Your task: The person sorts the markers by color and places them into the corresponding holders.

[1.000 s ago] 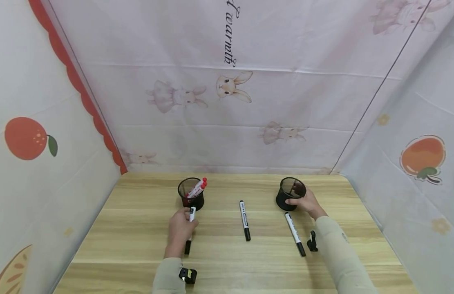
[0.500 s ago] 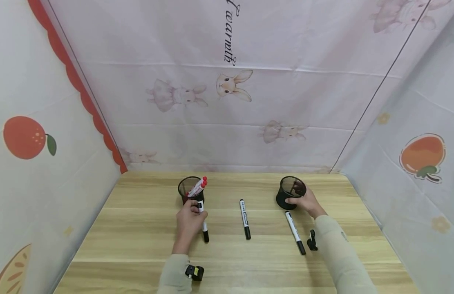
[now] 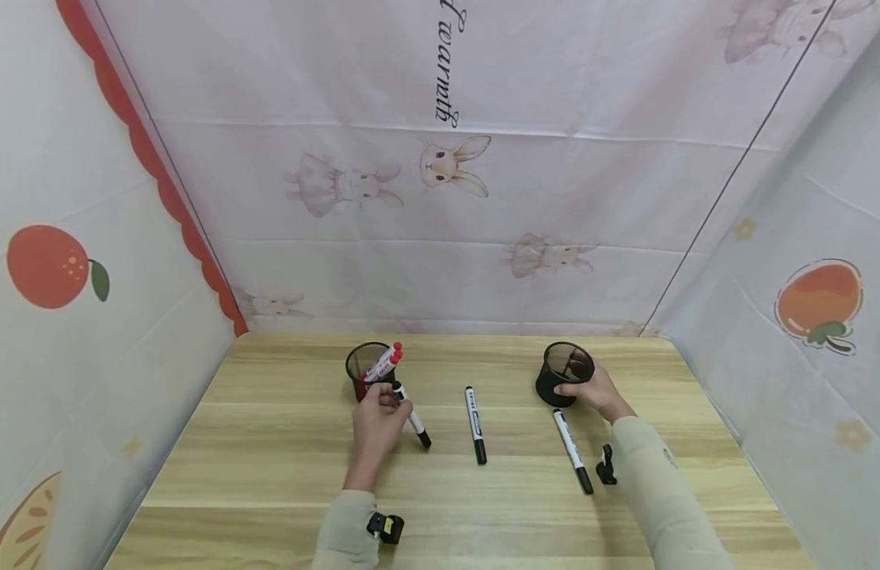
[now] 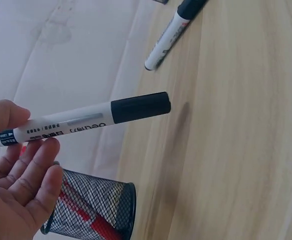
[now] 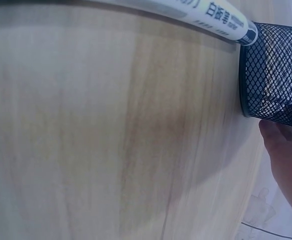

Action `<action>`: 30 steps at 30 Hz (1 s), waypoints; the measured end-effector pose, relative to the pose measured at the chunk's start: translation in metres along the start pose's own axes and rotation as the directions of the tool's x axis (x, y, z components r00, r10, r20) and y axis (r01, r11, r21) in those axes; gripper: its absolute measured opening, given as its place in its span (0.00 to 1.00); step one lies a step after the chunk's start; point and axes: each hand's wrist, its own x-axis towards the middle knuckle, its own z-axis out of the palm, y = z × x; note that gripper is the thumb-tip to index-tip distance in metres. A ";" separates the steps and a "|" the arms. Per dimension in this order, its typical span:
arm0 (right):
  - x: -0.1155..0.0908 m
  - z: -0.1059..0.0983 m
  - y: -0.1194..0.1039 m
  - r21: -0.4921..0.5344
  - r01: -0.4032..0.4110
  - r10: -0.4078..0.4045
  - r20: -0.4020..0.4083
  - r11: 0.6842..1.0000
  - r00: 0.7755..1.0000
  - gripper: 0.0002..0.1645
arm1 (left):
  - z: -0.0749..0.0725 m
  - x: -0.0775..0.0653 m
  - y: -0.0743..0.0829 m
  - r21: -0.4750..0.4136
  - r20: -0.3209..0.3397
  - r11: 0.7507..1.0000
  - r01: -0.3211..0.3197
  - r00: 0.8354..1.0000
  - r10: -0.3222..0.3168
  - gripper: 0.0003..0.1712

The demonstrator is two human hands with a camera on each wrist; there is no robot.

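My left hand (image 3: 379, 423) pinches a white marker with a black cap (image 4: 86, 118) near its plain end, between thumb and fingers. The cap points away, toward the right and down in the head view, and the marker is raised off the table. Just behind this hand stands a black mesh pen cup (image 3: 361, 366) with red-capped markers (image 3: 384, 364) leaning in it. My right hand (image 3: 596, 393) holds a second black mesh pen cup (image 3: 554, 385) around its right side, thumb in front. A dark stick-like shape shows inside that cup.
One black-capped marker (image 3: 475, 425) lies on the wooden table (image 3: 511, 514) between the cups. Another black-capped marker (image 3: 572, 451) lies in front of the right cup, its end close to the base. Printed fabric walls (image 3: 382, 277) enclose the back and sides.
My left hand has lifted the marker and moved it right and slightly farther back, its cap swinging toward the right. My right hand stays on its cup.
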 end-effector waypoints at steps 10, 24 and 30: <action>0.005 -0.002 0.003 0.053 0.006 -0.007 0.021 0.999 1.000 0.54 | 0.012 -0.001 0.005 -0.161 0.008 0.981 -0.112 0.993 0.114 0.13; -0.006 -0.002 -0.017 0.084 0.009 -0.011 0.027 0.996 1.000 0.50 | 0.038 -0.001 0.009 -0.235 0.052 0.965 -0.119 0.990 0.134 0.14; 0.009 -0.001 0.008 0.060 0.030 -0.031 0.015 0.998 0.999 0.55 | 0.046 -0.003 0.022 -0.288 0.077 0.953 -0.093 0.990 0.120 0.14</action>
